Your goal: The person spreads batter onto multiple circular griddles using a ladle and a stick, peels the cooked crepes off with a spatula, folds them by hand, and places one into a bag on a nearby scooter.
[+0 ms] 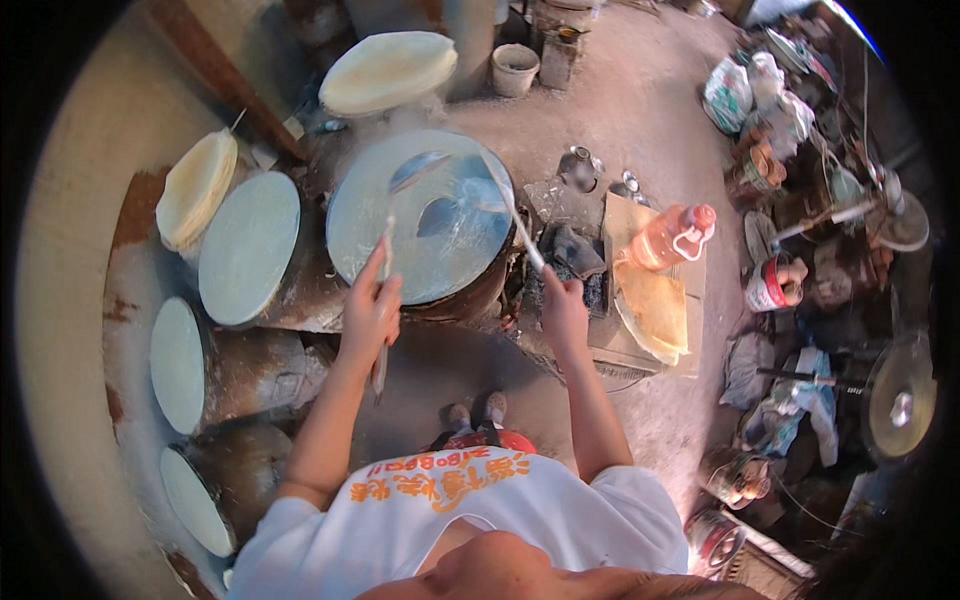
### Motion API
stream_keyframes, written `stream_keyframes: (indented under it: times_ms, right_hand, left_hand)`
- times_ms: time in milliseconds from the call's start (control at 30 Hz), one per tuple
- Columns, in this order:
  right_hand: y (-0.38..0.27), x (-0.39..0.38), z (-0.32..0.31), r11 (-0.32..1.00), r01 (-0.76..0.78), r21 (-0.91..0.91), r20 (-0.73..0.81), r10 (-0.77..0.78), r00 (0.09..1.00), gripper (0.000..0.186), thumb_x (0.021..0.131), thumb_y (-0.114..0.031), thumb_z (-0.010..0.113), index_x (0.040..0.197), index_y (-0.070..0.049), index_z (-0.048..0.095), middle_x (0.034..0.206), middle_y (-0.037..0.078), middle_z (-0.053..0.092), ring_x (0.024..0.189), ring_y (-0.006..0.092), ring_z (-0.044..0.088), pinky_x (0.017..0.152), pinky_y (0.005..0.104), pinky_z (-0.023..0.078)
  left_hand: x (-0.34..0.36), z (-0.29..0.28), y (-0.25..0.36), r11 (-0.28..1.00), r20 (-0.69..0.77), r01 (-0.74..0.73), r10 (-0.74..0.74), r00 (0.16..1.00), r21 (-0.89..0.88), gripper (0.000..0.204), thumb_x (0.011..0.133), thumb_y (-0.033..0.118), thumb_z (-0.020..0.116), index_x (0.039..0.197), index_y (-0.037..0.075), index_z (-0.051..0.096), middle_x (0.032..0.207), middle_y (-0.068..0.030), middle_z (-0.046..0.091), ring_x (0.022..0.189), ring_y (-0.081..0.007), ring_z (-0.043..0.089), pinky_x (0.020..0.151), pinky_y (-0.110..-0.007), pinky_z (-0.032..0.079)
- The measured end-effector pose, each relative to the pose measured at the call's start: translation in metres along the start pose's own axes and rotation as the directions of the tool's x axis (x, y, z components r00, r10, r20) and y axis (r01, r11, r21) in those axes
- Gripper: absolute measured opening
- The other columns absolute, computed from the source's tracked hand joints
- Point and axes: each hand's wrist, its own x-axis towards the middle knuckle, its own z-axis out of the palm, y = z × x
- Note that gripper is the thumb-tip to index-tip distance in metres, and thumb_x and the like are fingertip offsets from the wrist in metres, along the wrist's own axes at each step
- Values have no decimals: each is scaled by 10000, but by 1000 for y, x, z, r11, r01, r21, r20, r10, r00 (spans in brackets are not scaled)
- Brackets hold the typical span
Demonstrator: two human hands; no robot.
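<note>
A large round griddle coated with pale, wet batter lies in front of me, with a dark round patch near its middle and steam at its far edge. My left hand is closed around the handle of a long metal ladle, whose shiny oval head is over the griddle's far half. In my right hand is a slim, long-handled metal tool; it slants up over the griddle's right side. Motion blurs the far end, so its exact kind is unclear. Whether either tool touches the batter I cannot tell.
Stacks of thin flatbreads stand behind the griddle and at the left. Several drums with pale round tops line the left wall. To the right, cardboard bears a jug and folded flatbread. Bags clutter the far right.
</note>
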Motion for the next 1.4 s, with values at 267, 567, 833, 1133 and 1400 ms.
stream_keyframes:
  times_ms: [267,567,833,1133,1400]
  right_hand:
    - [-3,10,11,997,-78,13,31,77,997,402,884,-100,515,1271,-206,541,989,147,520,829,348,608,704,436,511]
    - [-5,27,15,962,254,-103,-65,-262,963,323,914,-143,490,1216,-213,582,959,135,517,729,325,605,650,425,501]
    - [24,-44,-7,940,340,-7,28,-340,940,312,880,-136,555,1183,-183,616,935,124,546,765,329,595,667,403,490]
    - [-12,-75,88,848,15,529,247,-171,954,320,939,-127,520,1252,-71,563,733,22,584,488,117,504,480,266,435]
    - [60,-8,21,937,283,206,282,-334,900,341,886,-133,602,1227,-113,598,840,167,620,664,188,568,641,298,472]
  left_hand:
    - [41,-10,13,719,275,363,-243,930,-593,458,967,173,492,1394,287,371,583,53,358,388,-32,330,328,-181,289]
    - [37,-51,10,306,358,500,-416,836,-810,314,969,144,490,1246,291,486,629,51,378,424,-22,346,342,-159,320]
    - [42,-30,0,203,319,448,-458,829,-871,156,938,107,549,811,89,462,624,30,413,433,-43,370,377,-172,334]
    - [21,37,-73,49,185,224,-412,892,-973,336,963,182,463,644,140,364,531,42,339,412,-75,351,385,-215,360]
    - [-23,53,-46,-780,252,247,119,960,-575,369,976,199,441,622,114,380,491,27,363,368,-79,383,359,-233,380]
